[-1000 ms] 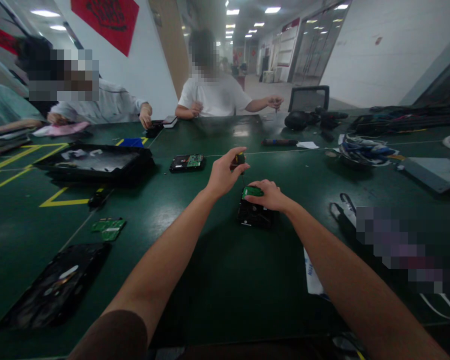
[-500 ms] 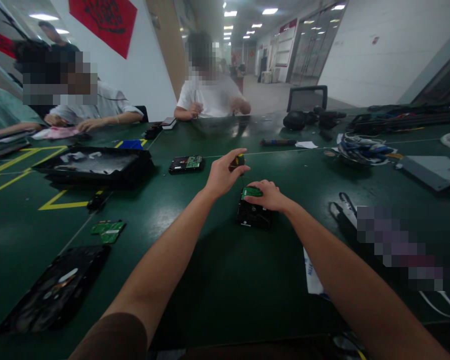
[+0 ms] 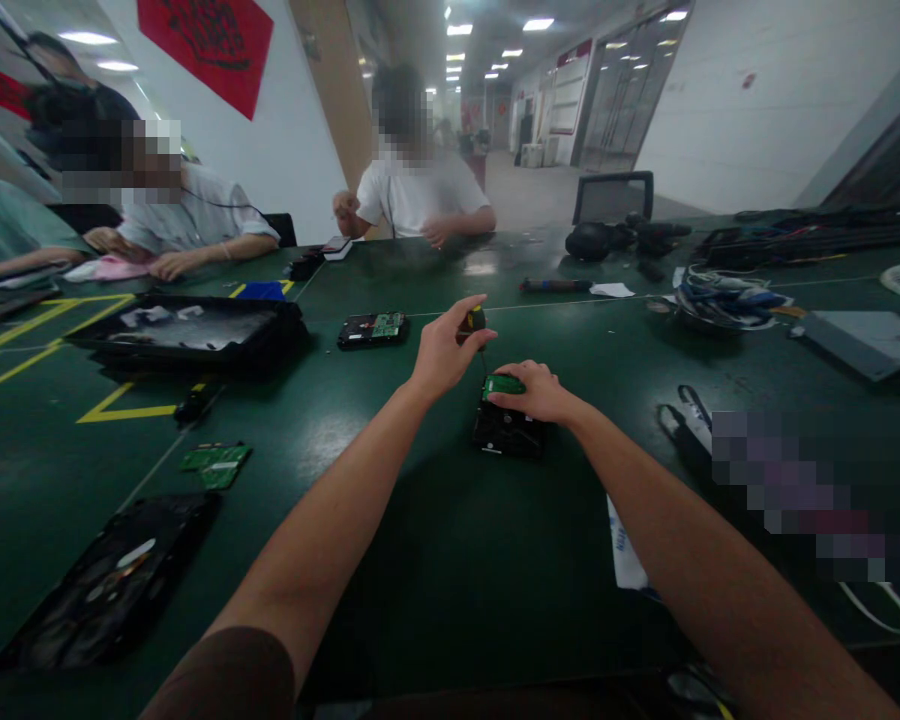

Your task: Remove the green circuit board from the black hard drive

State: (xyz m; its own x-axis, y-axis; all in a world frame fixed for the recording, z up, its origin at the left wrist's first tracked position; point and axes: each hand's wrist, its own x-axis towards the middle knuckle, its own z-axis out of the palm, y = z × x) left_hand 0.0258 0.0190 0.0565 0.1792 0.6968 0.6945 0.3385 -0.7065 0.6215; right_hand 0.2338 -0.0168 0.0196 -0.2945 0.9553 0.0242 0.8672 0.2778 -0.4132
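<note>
A black hard drive [image 3: 508, 428] with a green circuit board on top lies on the dark green table [image 3: 435, 560] in front of me. My right hand [image 3: 534, 391] rests on its far end, fingers curled over the green board. My left hand [image 3: 445, 350] grips the black and yellow handle of a small screwdriver [image 3: 475, 322], held upright over the drive's far edge, with the index finger stretched out above it.
Another hard drive [image 3: 373, 328] lies further back, a black tray [image 3: 187, 328] to the left, a loose green board [image 3: 217, 463] and a dark tray [image 3: 112, 580] near left. Cables [image 3: 724, 298], a lanyard [image 3: 690, 420] and paper [image 3: 626, 550] lie right. People sit across the table.
My hands and the drive have stayed almost still. The people across the table have shifted their arms.
</note>
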